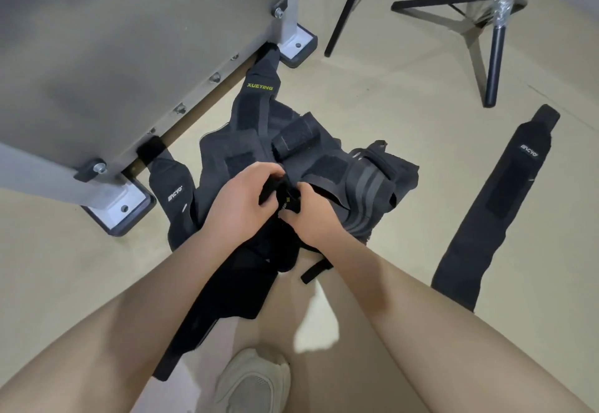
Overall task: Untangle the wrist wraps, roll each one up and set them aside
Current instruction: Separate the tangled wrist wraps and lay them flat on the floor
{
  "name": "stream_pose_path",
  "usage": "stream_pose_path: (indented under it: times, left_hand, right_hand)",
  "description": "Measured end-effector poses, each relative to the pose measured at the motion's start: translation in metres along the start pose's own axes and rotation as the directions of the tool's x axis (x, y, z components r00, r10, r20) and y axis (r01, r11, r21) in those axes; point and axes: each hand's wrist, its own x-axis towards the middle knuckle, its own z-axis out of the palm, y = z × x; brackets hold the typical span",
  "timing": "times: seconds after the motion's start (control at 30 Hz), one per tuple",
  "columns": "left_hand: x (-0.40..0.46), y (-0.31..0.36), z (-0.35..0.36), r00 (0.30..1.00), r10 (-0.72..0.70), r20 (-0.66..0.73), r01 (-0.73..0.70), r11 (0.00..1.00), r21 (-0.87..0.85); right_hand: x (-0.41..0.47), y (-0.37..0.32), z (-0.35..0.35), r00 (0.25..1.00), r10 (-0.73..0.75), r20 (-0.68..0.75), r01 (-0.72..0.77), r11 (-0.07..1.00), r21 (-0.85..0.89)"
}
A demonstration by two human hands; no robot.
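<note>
I count two hands over the pile, my left hand (241, 197) and right hand (312, 215), and one pale shoe (256, 383) below them. One black wrist wrap (496, 211) lies flat and apart on the floor to the right; the tangled heap of wraps (291, 166) holds several, but I cannot tell exactly how many, though three printed logos show on it. Behind stand one grey metal frame (129, 56) with two bolted feet in view and one black tripod (486, 23).
</note>
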Motion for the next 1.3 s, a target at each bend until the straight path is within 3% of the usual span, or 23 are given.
stream_pose_path:
  times: [0.13, 0.23, 0.33, 0.4, 0.5, 0.6, 0.7, 0.73, 0.77, 0.8, 0.83, 0.87, 0.97, 1.03, 1.13, 1.2, 1.3]
  left_hand:
    - [-0.003, -0.007, -0.001, 0.996, 0.073, 0.044, -0.074, 0.997, 0.015]
    - [0.001, -0.024, 0.008, 0.983, -0.013, 0.182, -0.004, 0.996, 0.094]
    - [0.002, -0.036, 0.02, 0.958, -0.099, 0.27, 0.021, 0.96, 0.278]
    - [-0.001, -0.042, 0.028, 0.941, -0.138, 0.31, 0.019, 0.933, 0.36]
    - [-0.002, -0.044, 0.038, 0.887, -0.197, 0.418, -0.027, 0.881, 0.471]
    - [0.0, -0.034, 0.042, 0.892, -0.214, 0.398, 0.073, 0.937, 0.341]
    - [0.004, -0.009, 0.043, 0.951, -0.224, 0.214, 0.225, 0.974, 0.017]
    - [0.003, 0.0, 0.044, 0.924, -0.328, 0.196, 0.365, 0.911, -0.192]
    - [0.002, 0.009, 0.043, 0.847, -0.453, 0.277, 0.531, 0.724, -0.44]
    - [0.002, 0.016, 0.045, 0.757, -0.534, 0.378, 0.637, 0.472, -0.61]
    - [0.0, 0.022, 0.048, 0.705, -0.55, 0.448, 0.669, 0.307, -0.676]
    - [-0.004, 0.028, 0.051, 0.71, -0.543, 0.448, 0.663, 0.301, -0.686]
    - [-0.007, 0.04, 0.062, 0.792, -0.569, 0.219, 0.542, 0.491, -0.682]
    - [-0.005, 0.041, 0.063, 0.829, -0.552, 0.089, 0.471, 0.604, -0.643]
    - [-0.005, 0.032, 0.058, 0.88, -0.473, -0.042, 0.413, 0.807, -0.422]
    - [-0.006, 0.019, 0.056, 0.87, -0.488, -0.073, 0.44, 0.834, -0.334]
    - [-0.011, -0.005, 0.05, 0.78, -0.607, -0.153, 0.555, 0.784, -0.277]
  right_hand:
    - [0.004, -0.003, -0.012, 0.994, -0.089, -0.057, 0.082, 0.991, -0.11]
    - [0.002, 0.004, -0.047, 0.999, -0.029, -0.043, 0.035, 0.989, 0.147]
    - [-0.012, 0.019, -0.08, 0.999, 0.038, -0.003, -0.03, 0.859, 0.512]
    - [-0.019, 0.031, -0.096, 0.998, 0.062, -0.012, -0.042, 0.796, 0.604]
    - [-0.028, 0.042, -0.11, 0.997, 0.072, 0.002, -0.059, 0.791, 0.609]
    - [-0.034, 0.045, -0.108, 0.991, 0.117, 0.07, -0.136, 0.849, 0.511]
    - [-0.037, 0.05, -0.103, 0.978, 0.197, 0.073, -0.209, 0.864, 0.459]
    - [-0.038, 0.05, -0.103, 0.974, 0.214, 0.072, -0.222, 0.849, 0.479]
    - [-0.037, 0.053, -0.103, 0.972, 0.226, 0.065, -0.228, 0.838, 0.495]
    - [-0.035, 0.053, -0.103, 0.967, 0.245, 0.066, -0.243, 0.823, 0.514]
    - [-0.034, 0.055, -0.103, 0.965, 0.25, 0.079, -0.254, 0.817, 0.518]
    - [-0.033, 0.055, -0.101, 0.966, 0.246, 0.085, -0.253, 0.813, 0.523]
    - [-0.034, 0.053, -0.095, 0.982, 0.157, 0.11, -0.19, 0.864, 0.467]
    - [-0.034, 0.047, -0.089, 0.992, 0.119, 0.051, -0.129, 0.898, 0.422]
    - [-0.035, 0.038, -0.086, 0.995, 0.085, 0.052, -0.099, 0.839, 0.535]
    - [-0.037, 0.033, -0.094, 0.998, 0.061, 0.029, -0.065, 0.754, 0.654]
    - [-0.039, 0.033, -0.118, 0.991, 0.087, -0.104, 0.041, 0.532, 0.846]
